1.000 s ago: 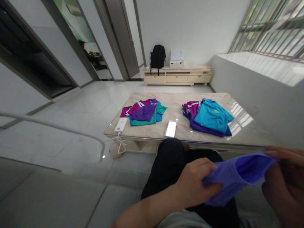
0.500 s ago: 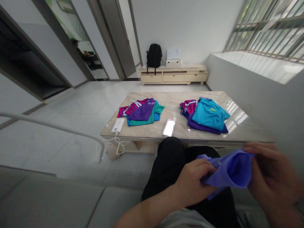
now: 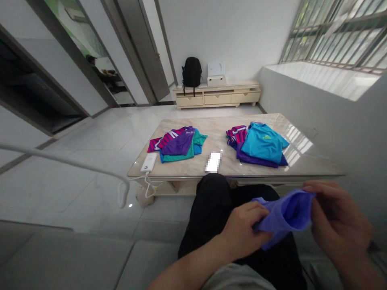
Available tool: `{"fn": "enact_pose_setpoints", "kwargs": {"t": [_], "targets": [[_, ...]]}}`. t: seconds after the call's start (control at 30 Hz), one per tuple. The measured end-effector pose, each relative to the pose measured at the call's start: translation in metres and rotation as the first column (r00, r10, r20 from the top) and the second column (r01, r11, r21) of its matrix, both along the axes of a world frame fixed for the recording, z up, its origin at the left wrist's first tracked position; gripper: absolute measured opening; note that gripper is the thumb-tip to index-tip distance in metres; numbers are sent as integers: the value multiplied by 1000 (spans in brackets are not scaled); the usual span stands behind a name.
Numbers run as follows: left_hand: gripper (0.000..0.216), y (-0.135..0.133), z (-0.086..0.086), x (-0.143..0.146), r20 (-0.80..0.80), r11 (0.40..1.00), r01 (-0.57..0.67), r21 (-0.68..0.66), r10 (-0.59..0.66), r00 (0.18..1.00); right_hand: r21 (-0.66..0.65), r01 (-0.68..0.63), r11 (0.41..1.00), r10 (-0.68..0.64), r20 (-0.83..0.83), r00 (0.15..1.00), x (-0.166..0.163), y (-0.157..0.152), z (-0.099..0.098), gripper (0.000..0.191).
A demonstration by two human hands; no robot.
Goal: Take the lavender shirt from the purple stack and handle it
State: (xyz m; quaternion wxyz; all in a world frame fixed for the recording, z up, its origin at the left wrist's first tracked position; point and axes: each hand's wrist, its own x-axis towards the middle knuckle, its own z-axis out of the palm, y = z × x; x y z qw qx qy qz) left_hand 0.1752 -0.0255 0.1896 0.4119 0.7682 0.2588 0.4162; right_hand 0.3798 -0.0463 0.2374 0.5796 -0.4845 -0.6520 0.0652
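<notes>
A violet-blue garment (image 3: 279, 223) is held above my lap, with a round, hemmed opening facing right. Closed around its bunched left part is my left hand (image 3: 246, 225). My right hand (image 3: 341, 217) pinches the rim of the opening between thumb and fingers. What kind of garment it is, I cannot make out. On the table ahead lie two piles of clothing. The left pile (image 3: 181, 145) shows striped, purple, green and blue cloth; a turquoise T-shirt (image 3: 263, 143) tops the right pile.
The marble-look table (image 3: 216, 137) stands in front of my knees. A pixelated bright phone-like object (image 3: 213, 162) lies near its front edge, and a white power bank (image 3: 149, 162) with cables at its left. A black backpack (image 3: 191, 72) sits on the far cabinet (image 3: 217, 99).
The view has shifted slightly, so the garment and right hand appear a little further left. Both hands keep hold of the garment; the opening has tilted slightly.
</notes>
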Motion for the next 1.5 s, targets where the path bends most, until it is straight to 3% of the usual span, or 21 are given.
{"fn": "enact_pose_setpoints", "kwargs": {"t": [0.3,0.73,1.0,1.13,1.4,1.5], "targets": [[16,1,-3,2,26,998,-13,-59,14,1000,-35,-83,996,85,59,995,-6,0,-3,23],[15,-4,-14,20,40,997,81,-14,-81,996,-57,16,998,-8,134,991,9,-20,-7,19],[11,-8,-2,-1,76,1000,-13,-25,15,997,-20,32,999,-30,94,995,1,-15,2,24],[12,-11,-1,-11,132,996,-65,-54,71,989,-66,71,995,-63,115,991,-11,-8,5,23],[13,-11,-6,-21,157,975,-123,-187,153,976,-263,125,957,-128,5,992,-17,2,-23,20],[14,-6,-8,-25,95,950,-175,-257,205,974,-232,149,961,-145,34,989,-11,0,-24,19]]}}
